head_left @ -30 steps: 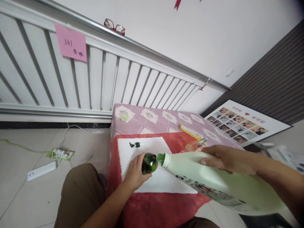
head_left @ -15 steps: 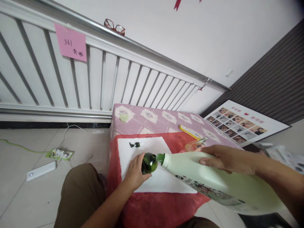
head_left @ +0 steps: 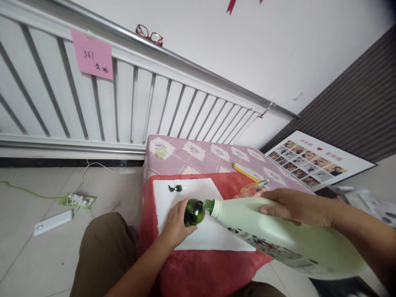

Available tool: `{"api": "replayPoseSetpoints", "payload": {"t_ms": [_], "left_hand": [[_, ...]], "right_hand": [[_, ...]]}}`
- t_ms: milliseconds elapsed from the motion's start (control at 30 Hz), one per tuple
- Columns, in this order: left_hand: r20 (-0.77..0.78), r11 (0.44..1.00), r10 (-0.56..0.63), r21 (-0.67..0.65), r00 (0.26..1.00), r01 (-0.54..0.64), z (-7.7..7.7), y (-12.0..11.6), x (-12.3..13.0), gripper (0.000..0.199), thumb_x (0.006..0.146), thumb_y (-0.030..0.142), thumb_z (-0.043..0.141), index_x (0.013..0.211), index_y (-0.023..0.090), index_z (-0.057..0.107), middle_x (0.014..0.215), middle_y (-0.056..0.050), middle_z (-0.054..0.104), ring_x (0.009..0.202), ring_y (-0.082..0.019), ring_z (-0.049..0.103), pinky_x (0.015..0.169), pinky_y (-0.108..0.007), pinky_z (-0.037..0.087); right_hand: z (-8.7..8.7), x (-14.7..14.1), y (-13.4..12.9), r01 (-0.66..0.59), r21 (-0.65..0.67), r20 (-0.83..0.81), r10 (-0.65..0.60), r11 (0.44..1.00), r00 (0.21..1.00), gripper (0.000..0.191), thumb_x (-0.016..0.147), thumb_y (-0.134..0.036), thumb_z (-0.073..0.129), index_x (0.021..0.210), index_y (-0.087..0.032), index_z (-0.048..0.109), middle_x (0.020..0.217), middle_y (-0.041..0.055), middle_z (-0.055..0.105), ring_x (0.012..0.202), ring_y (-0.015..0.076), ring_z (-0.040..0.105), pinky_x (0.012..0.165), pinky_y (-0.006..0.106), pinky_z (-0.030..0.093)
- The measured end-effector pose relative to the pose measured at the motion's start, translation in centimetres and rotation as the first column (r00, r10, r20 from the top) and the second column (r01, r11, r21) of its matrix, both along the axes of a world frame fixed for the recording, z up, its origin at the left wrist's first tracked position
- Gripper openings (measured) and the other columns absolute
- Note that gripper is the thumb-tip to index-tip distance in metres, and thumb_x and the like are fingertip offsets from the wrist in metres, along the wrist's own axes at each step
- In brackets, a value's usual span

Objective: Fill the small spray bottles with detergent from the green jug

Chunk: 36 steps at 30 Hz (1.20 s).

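Observation:
My left hand [head_left: 177, 222] is wrapped round a dark green bottle [head_left: 195, 211] with its pump head off, the neck facing the jug. In my right hand [head_left: 286, 206] is a large pale green detergent jug [head_left: 262, 231], tipped on its side, gripped at its handle. The jug's green pour spout [head_left: 208, 205] sits right at the bottle's neck; whether liquid flows I cannot tell. A dark pump head [head_left: 175, 188] lies on the white cloth [head_left: 222, 237] behind my left hand. The jug's light green cap [head_left: 161, 153] rests at the far left of the patterned cover.
A red cloth [head_left: 198, 272] lies under the white one, over a pink patterned cover [head_left: 201, 159]. A yellow box [head_left: 246, 172] and a clear orange item [head_left: 252, 188] lie behind the jug. A white radiator [head_left: 173, 111] stands behind; a power strip [head_left: 78, 201] lies on the floor.

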<state>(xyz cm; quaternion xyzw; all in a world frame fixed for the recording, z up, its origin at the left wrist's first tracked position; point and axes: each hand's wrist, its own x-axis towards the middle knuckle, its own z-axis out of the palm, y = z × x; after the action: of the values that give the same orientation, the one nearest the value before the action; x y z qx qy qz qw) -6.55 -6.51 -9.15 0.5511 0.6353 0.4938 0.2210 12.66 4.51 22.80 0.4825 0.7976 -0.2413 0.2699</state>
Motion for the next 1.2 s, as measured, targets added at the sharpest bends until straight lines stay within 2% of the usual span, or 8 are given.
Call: {"api": "replayPoseSetpoints", "payload": {"t_ms": [767,1200], "left_hand": [[-0.004,1.0,-0.004,0.001,1.0,0.004,-0.18,-0.04,-0.01,0.096,0.062,0.023,0.076,0.144,0.026,0.026,0.143,-0.011,0.045,0.132,-0.031,0.042,0.11,-0.051,0.033],[0.0,1.0,-0.004,-0.006,1.0,0.004,-0.33,0.08,0.01,0.095,0.062,0.023,0.077,0.143,0.025,0.027,0.142,-0.012,0.045,0.131,-0.031,0.043,0.11,-0.051,0.032]], "right_hand": [[0.23,-0.2,-0.11,-0.015,-0.02,-0.002,0.015,1.0,1.0,0.058,0.078,-0.073,0.046,0.09,-0.018,0.055,0.07,-0.0007,0.047,0.058,0.0133,0.047,0.049,0.024,0.038],[0.19,-0.12,-0.2,-0.01,-0.019,-0.018,0.01,1.0,1.0,0.05,0.08,-0.067,0.051,0.086,-0.017,0.054,0.067,-0.0018,0.046,0.055,0.0121,0.045,0.048,0.025,0.036]]}}
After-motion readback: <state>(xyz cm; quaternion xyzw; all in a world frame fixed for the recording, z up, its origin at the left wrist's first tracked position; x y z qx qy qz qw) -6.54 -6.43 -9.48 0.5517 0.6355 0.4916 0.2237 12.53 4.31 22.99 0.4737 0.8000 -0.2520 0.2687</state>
